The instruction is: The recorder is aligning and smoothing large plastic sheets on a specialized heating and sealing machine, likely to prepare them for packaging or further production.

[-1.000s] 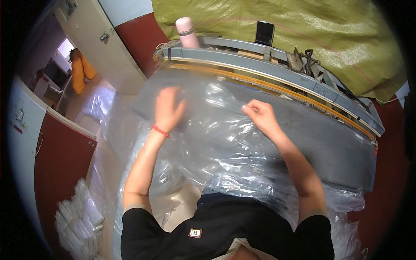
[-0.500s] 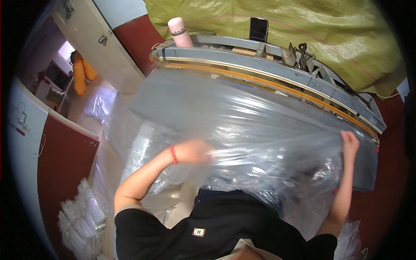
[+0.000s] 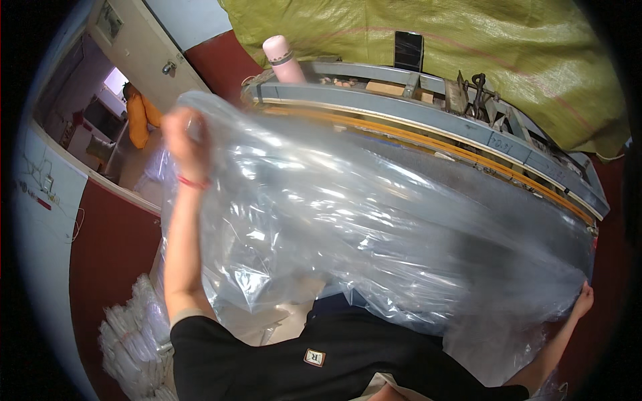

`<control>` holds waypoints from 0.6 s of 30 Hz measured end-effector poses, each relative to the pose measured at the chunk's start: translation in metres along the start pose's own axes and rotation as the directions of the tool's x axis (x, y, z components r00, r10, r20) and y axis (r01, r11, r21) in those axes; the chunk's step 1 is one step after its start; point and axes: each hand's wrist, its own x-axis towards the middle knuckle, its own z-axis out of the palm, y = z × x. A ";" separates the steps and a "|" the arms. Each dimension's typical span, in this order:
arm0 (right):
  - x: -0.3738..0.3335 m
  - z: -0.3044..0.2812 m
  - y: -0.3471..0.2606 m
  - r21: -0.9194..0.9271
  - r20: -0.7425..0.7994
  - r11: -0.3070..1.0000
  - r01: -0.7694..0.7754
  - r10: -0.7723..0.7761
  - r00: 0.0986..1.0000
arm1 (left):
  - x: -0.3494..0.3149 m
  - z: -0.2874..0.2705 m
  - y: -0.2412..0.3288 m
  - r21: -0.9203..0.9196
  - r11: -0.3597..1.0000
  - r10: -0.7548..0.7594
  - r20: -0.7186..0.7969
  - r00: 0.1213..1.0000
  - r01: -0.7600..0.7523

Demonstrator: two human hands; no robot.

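A wide sheet of clear plastic film (image 3: 348, 220) stretches between my hands across the front of a grey worktop (image 3: 535, 190). My left hand (image 3: 188, 144), raised at the upper left and smeared by motion, is closed on the film's upper left edge. Low at the far right, my right hand (image 3: 584, 299) pinches the film's other end. The sheet is creased and shiny and hangs in loose folds toward my body. It covers much of the worktop's left and front parts.
Behind the worktop runs a long metal frame (image 3: 428, 110) bearing a pink bottle (image 3: 284, 60), a phone (image 3: 408, 51) and metal clamps (image 3: 476, 93). A yellow-green woven sheet (image 3: 508, 40) hangs behind. Bundled clear plastic (image 3: 134, 334) lies lower left, near an open door (image 3: 150, 53).
My left hand has swung up and left, lifting the film's edge. My right hand has moved outward and down, so the sheet now spans wider.
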 end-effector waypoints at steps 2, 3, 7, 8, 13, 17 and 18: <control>-0.002 0.001 0.015 -0.025 -0.019 1.000 -0.003 0.003 1.000 | -0.051 0.030 0.030 -0.175 0.980 0.172 0.525 0.834 -0.092; 0.003 0.001 0.024 -0.035 0.000 0.999 -0.029 0.029 1.000 | -0.090 0.041 0.012 -0.130 0.991 0.117 0.631 0.767 -0.045; -0.004 -0.012 0.020 -0.011 0.077 1.000 0.019 -0.018 0.997 | -0.155 0.046 -0.007 0.123 0.988 -0.151 0.777 0.611 0.089; -0.006 -0.013 0.023 -0.014 0.077 1.000 0.016 -0.015 0.997 | -0.151 0.047 -0.007 0.119 0.989 -0.148 0.779 0.609 0.087; -0.005 -0.013 0.013 0.044 0.019 0.999 0.026 -0.027 0.999 | -0.109 0.067 0.022 0.154 0.959 -0.242 0.879 0.412 0.236; -0.001 -0.014 0.030 0.057 0.018 0.998 -0.002 0.001 1.000 | -0.106 0.097 0.062 -0.334 0.930 0.140 0.703 0.698 0.151; -0.002 -0.014 0.031 0.089 0.039 0.994 -0.067 0.064 0.997 | -0.114 0.097 0.064 -0.336 0.935 0.192 0.749 0.634 0.113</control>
